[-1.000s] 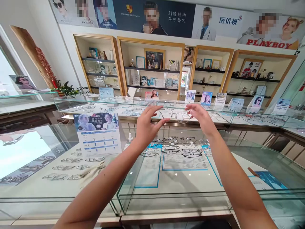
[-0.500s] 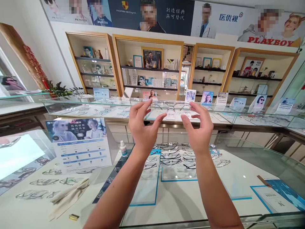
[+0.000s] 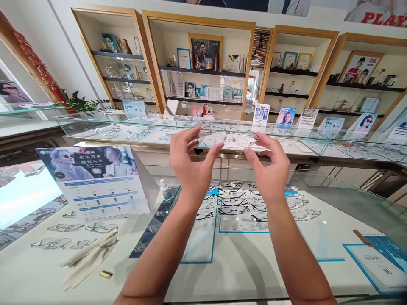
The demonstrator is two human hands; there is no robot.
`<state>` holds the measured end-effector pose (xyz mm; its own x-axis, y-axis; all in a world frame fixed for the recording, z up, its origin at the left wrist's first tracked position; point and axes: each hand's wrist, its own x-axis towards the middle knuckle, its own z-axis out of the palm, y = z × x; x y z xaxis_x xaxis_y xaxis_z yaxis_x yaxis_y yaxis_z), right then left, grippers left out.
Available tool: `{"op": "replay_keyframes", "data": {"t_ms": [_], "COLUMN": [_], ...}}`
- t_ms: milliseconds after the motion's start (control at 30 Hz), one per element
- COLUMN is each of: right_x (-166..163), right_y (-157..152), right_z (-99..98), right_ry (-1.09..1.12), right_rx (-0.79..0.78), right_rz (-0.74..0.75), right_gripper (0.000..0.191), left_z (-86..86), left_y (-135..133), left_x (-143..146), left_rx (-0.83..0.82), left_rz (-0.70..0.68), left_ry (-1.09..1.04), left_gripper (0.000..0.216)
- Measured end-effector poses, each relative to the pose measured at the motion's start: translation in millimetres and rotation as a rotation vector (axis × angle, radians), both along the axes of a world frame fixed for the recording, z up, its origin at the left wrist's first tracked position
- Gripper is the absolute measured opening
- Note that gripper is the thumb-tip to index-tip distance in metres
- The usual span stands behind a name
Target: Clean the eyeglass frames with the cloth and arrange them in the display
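Observation:
Both my hands are raised over a glass display counter (image 3: 318,271) and hold a thin wire-framed pair of glasses (image 3: 227,135) between them. My left hand (image 3: 190,167) pinches the left end of the frame between thumb and forefinger. My right hand (image 3: 269,169) pinches the right temple the same way. The lenses look clear and the frame is level, roughly at chest height. Several other spectacle frames (image 3: 235,203) lie in rows inside the case below my hands.
A standing advert card (image 3: 95,182) and a small white bottle (image 3: 165,189) sit on the counter at left, with a folded cloth (image 3: 90,258) near the front. A second glass counter (image 3: 133,127) with small display cards runs behind. Wooden wall shelves (image 3: 203,72) hold pictures.
My hands have drawn the glasses closer and slightly lower. My view has tilted down, so the posters above the shelves have mostly left the frame.

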<state>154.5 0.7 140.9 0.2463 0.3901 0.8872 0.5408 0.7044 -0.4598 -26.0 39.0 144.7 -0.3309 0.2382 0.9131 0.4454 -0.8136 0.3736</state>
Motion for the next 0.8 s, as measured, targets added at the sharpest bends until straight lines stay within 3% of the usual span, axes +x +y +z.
{"op": "replay_keyframes", "data": {"t_ms": [300,600,800], "right_x": [7,4,5], "right_y": [6,-5,-7], "right_z": [-3.3,5.0,6.3], "right_ry": [0.02,0.014,-0.009], "right_rx": [-0.102,-0.027,-0.02], "right_rz": [0.051,-0.031,-0.07], "right_gripper": [0.044,0.037,0.036], "left_z": [-2.1,-6.5,-9.3], "left_y": [0,12,14], "left_x": [6,8,11], "left_rx": [0.02,-0.122,-0.157], "left_rz": [0.068,-0.109,-0.134], "left_ry": [0.039,-0.008,-0.016], "left_gripper": [0.047,0.045,0.046]}}
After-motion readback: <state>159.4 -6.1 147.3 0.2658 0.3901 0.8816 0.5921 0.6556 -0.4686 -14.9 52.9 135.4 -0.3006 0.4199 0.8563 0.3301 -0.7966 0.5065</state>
